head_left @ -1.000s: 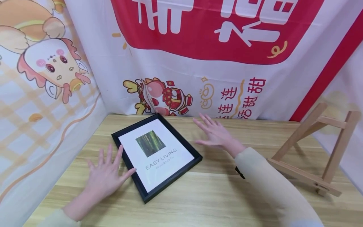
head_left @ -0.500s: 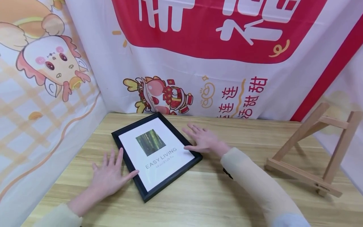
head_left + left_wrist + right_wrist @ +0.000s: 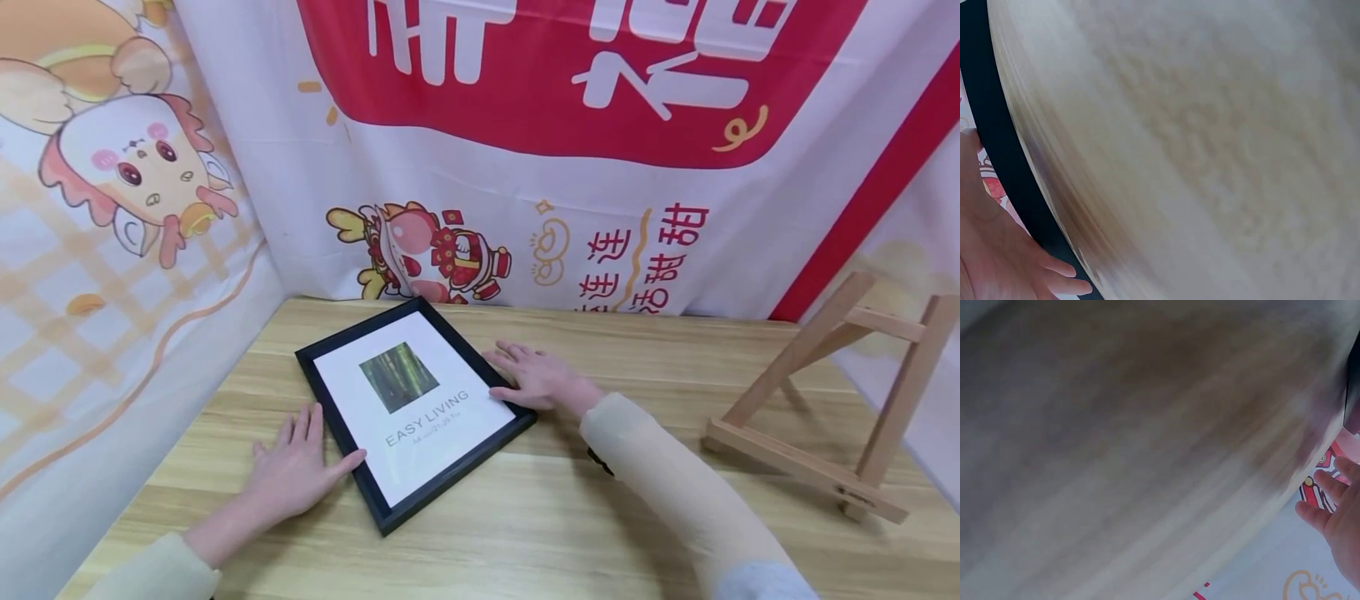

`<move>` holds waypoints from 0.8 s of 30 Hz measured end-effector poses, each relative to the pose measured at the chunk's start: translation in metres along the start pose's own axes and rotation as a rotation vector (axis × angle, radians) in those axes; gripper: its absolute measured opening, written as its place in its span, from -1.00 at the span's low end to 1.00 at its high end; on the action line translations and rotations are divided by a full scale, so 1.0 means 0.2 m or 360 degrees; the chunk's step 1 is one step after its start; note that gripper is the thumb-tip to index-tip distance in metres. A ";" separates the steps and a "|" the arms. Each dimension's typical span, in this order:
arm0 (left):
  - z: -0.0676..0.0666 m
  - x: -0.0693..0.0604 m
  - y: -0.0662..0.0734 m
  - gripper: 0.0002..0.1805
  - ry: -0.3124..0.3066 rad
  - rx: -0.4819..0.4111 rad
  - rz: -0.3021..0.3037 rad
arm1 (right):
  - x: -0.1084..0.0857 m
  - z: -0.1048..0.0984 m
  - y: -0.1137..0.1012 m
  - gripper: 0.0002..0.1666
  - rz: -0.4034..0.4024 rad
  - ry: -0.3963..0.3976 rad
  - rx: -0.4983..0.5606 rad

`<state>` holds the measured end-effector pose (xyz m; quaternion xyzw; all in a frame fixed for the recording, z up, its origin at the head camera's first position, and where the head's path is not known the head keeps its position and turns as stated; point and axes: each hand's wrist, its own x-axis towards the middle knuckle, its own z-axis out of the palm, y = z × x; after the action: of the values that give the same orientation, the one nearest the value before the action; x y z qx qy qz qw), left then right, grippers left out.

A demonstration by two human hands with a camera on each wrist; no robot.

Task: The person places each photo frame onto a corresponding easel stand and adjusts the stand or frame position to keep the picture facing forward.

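Observation:
A black-edged picture frame (image 3: 435, 496) lies flat and slightly turned on the wooden table, its white sheet showing a forest picture and the words "EASY LIVING". At its left side is my left hand (image 3: 288, 471), fingers extended beside the edge and thumb reaching onto the black border. My right hand (image 3: 536, 379) is at the opposite side, its thumb over the border and its other fingers along the outer edge. In the left wrist view, the left hand (image 3: 997, 250) appears beside a dark strip of the frame (image 3: 1010, 144). The right wrist view shows the right hand's fingers (image 3: 1332, 487) spread.
A wooden easel (image 3: 795, 454) stands at the right side of the table (image 3: 540, 533). Behind the table hangs a white and red printed cloth (image 3: 540, 200). Another printed cloth (image 3: 142, 317) borders the left side.
My right hand has moved left and down to the frame's right edge. My left hand has shifted slightly right and lower, its fingers drawing closer together. The frame stays in place.

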<state>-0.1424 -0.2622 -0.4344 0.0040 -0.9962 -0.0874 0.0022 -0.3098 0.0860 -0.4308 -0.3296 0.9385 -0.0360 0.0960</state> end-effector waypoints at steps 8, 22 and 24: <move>0.00 0.01 0.00 0.26 -0.0014 -0.0039 0.0007 | -0.01 0.00 0.01 -0.14 0.0041 -0.0022 0.0062; -0.03 0.07 -0.02 0.24 -0.0100 -0.0051 0.0078 | -0.12 0.01 -0.01 -0.15 0.0071 0.0047 0.0066; -0.03 0.09 -0.03 0.21 -0.0113 -0.0069 0.0106 | -0.13 0.02 -0.02 -0.14 0.0074 0.0051 0.0094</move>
<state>-0.1597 -0.2693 -0.4289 -0.0323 -0.9931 -0.1088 -0.0303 -0.2867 0.0997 -0.4297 -0.3042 0.9458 -0.0666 0.0915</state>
